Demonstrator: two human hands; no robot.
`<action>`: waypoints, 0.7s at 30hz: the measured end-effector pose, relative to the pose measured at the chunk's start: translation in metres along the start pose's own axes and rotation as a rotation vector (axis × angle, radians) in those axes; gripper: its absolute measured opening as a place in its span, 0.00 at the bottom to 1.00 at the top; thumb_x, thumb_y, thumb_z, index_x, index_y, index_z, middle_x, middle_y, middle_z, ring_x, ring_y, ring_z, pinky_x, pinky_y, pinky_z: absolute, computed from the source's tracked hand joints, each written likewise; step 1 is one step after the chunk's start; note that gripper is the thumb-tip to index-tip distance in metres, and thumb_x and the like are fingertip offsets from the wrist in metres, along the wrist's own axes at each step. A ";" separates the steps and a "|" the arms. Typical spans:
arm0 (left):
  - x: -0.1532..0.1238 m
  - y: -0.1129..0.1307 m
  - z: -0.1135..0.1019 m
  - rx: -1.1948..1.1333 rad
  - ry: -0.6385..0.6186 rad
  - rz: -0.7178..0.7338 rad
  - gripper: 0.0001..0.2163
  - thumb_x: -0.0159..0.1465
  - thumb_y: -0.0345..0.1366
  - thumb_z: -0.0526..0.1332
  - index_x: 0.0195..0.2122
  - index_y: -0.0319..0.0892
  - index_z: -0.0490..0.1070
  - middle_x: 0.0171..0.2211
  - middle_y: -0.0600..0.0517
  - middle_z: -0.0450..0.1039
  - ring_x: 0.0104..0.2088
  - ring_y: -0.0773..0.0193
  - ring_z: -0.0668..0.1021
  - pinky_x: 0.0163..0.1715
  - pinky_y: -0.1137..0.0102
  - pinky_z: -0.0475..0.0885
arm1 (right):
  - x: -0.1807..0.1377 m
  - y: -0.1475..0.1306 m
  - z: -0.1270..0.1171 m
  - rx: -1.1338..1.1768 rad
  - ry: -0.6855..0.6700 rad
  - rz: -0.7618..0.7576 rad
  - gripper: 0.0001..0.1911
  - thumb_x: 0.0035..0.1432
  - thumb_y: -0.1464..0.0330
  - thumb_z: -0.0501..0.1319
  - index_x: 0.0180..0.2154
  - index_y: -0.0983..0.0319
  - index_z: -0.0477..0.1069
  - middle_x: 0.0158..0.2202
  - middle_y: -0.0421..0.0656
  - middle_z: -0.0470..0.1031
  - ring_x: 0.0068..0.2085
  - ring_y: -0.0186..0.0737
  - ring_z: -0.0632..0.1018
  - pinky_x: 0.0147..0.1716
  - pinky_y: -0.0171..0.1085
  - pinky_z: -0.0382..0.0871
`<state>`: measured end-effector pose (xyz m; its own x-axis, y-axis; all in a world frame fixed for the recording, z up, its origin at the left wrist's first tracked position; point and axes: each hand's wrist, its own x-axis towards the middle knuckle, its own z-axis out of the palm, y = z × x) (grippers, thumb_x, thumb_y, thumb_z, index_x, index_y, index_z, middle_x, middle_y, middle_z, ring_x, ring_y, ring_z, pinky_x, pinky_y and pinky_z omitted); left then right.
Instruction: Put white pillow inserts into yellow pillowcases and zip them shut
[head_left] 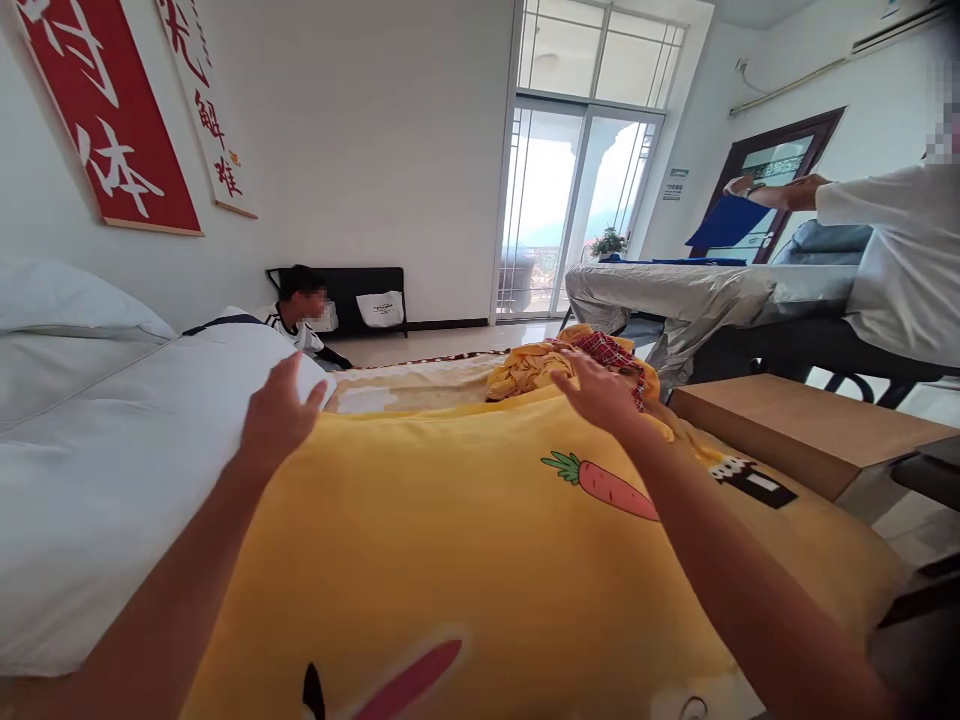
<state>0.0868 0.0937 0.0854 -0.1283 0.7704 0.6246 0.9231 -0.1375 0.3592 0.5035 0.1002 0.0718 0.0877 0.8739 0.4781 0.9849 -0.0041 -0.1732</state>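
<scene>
Grip: both bare hands raised, neither closed on anything. Left hand (281, 415): thumb spread from the fingers. Right hand (596, 390): fingers splayed, palm toward the cloth. From here I cannot tell whether either one touches.

Yellow bedding (450, 520), carrot printed, lies between the forearms, its far edge running roughly from hand to hand. Looks padded; filling unconfirmed.

Handling (judged): light for its bulk, soft, floppy at the edges, not fragile, little slip against skin. Best hold would be the two far corners, one just by each hand, pinching fabric deep enough to catch the padding too.

Around the grip: white bedding (127, 430) outboard of the left hand, puffy; crumpled orange cloth (529, 370) just beyond the right fingers.

Containers: cardboard box (810, 415) to the right of the right forearm, upper face unbroken, contents hidden. White bag (380, 310) well beyond the left hand, against a black frame (341, 290); inside not visible.
</scene>
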 end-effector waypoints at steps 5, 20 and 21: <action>-0.078 0.013 0.099 0.081 -0.520 0.244 0.23 0.67 0.43 0.49 0.63 0.47 0.62 0.64 0.48 0.61 0.64 0.55 0.63 0.63 0.55 0.55 | -0.042 -0.047 0.099 0.065 -0.493 -0.260 0.33 0.66 0.49 0.39 0.65 0.56 0.54 0.66 0.42 0.57 0.66 0.42 0.58 0.61 0.46 0.54; -0.129 -0.117 0.031 0.075 -0.518 -0.138 0.31 0.66 0.52 0.43 0.65 0.41 0.57 0.66 0.46 0.56 0.65 0.49 0.60 0.64 0.52 0.54 | -0.096 0.052 0.052 -0.062 -0.234 -0.041 0.32 0.66 0.51 0.41 0.63 0.59 0.59 0.65 0.50 0.58 0.65 0.50 0.60 0.60 0.53 0.56; -0.137 -0.109 0.023 0.059 -0.505 -0.073 0.30 0.66 0.53 0.44 0.65 0.44 0.59 0.67 0.49 0.55 0.66 0.50 0.58 0.65 0.53 0.51 | -0.105 0.049 0.044 -0.038 -0.175 -0.104 0.31 0.65 0.50 0.43 0.63 0.57 0.60 0.65 0.49 0.59 0.65 0.50 0.62 0.60 0.53 0.56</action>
<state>0.0123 0.0174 -0.0553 -0.0160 0.9833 0.1813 0.9390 -0.0476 0.3406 0.5358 0.0292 -0.0246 -0.0392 0.9417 0.3343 0.9925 0.0755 -0.0963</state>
